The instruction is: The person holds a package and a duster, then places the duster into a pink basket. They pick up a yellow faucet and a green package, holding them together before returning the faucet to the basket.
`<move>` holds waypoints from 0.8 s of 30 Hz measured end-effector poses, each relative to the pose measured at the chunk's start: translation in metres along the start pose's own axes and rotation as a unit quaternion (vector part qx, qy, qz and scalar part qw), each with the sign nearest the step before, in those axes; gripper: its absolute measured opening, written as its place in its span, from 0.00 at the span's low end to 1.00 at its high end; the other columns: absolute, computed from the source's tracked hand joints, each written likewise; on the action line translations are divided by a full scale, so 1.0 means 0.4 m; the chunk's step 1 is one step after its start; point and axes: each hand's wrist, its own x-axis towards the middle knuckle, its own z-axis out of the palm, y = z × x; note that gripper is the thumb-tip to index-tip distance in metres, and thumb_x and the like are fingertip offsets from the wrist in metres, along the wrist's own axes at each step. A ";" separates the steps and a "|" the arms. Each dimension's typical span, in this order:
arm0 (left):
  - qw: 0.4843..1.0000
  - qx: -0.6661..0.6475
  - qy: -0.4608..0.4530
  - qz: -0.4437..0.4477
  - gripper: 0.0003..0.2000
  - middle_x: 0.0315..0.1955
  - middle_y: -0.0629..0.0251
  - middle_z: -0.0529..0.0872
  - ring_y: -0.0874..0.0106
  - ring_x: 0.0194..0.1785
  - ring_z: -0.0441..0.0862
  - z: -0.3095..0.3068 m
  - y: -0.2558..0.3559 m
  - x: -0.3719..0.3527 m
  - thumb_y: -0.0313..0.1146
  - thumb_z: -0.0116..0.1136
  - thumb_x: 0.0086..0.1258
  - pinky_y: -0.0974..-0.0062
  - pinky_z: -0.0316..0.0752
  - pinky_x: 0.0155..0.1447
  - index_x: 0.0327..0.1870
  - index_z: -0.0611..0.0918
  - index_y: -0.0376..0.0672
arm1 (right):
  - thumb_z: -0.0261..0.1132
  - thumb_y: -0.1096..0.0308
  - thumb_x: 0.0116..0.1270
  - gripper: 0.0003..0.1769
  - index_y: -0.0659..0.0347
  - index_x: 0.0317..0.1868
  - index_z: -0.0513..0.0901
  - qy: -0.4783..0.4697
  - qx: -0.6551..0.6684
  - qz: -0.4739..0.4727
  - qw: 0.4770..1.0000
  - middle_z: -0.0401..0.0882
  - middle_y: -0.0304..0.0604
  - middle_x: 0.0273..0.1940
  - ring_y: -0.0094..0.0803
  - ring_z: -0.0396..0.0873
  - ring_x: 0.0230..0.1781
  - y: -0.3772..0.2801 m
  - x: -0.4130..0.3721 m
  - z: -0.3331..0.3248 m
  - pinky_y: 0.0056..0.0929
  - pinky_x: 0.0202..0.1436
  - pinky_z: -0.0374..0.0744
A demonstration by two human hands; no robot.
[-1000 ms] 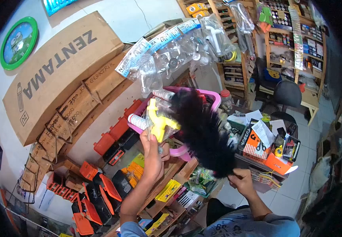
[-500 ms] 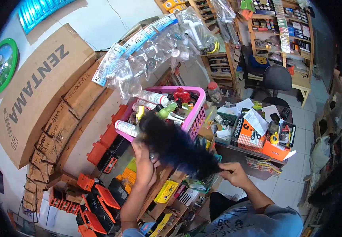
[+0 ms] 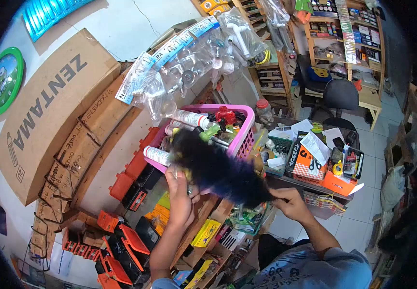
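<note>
A dark, fluffy feather duster (image 3: pixel 223 166) stretches across the middle of the view, in front of the pink basket (image 3: pixel 243 139). My right hand (image 3: pixel 288 204) is closed around its narrow end on the right. At the duster's other end, my left hand (image 3: pixel 180 195) is raised with the fingers closed round a small item. The feathers partly cover that item, so its kind does not show. White tubes (image 3: pixel 189 118) with printed labels lie in the basket, along with a red object (image 3: pixel 226 115) and a light green one (image 3: pixel 209 133).
Clear plastic packages (image 3: pixel 184 72) hang above the basket. Below on the left are orange-and-black toolboxes (image 3: pixel 129 248). A shelf with a yellow box (image 3: pixel 205 233) sits under my arms. To the right, a desk holds an orange box (image 3: pixel 336 184) and papers; a black chair (image 3: pixel 341 94) stands behind.
The duster has shifted slightly, its right end and my right hand a little lower and nearer the right. My left hand stays by the basket. The whole view has turned slightly.
</note>
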 end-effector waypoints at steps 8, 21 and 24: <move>1.000 0.019 0.011 -0.008 0.20 0.43 0.66 0.74 0.77 0.40 0.71 -0.011 -0.004 -0.002 0.41 0.43 0.78 0.80 0.67 0.41 0.66 0.60 0.49 | 0.60 0.84 0.54 0.24 0.65 0.55 0.79 0.068 -0.020 -0.072 0.995 0.83 0.56 0.38 0.32 0.82 0.34 -0.004 0.062 -0.024 0.27 0.39 0.76; 0.631 0.717 -0.018 0.296 0.21 0.31 0.66 0.70 0.74 0.37 0.72 0.034 0.009 -0.017 0.34 0.49 0.74 0.74 0.73 0.45 0.63 0.59 0.42 | 0.64 0.81 0.54 0.19 0.67 0.49 0.81 -0.022 -0.049 -0.062 0.997 0.81 0.48 0.30 0.31 0.78 0.29 -0.049 0.055 -0.092 0.26 0.33 0.72; 0.733 0.637 0.076 0.229 0.19 0.48 0.56 0.75 0.62 0.56 0.71 0.062 0.001 -0.032 0.26 0.56 0.65 0.63 0.64 0.64 0.57 0.69 0.37 | 0.64 0.81 0.52 0.24 0.65 0.53 0.80 -0.019 -0.080 -0.054 0.995 0.78 0.51 0.28 0.35 0.77 0.26 -0.043 0.042 -0.088 0.28 0.32 0.72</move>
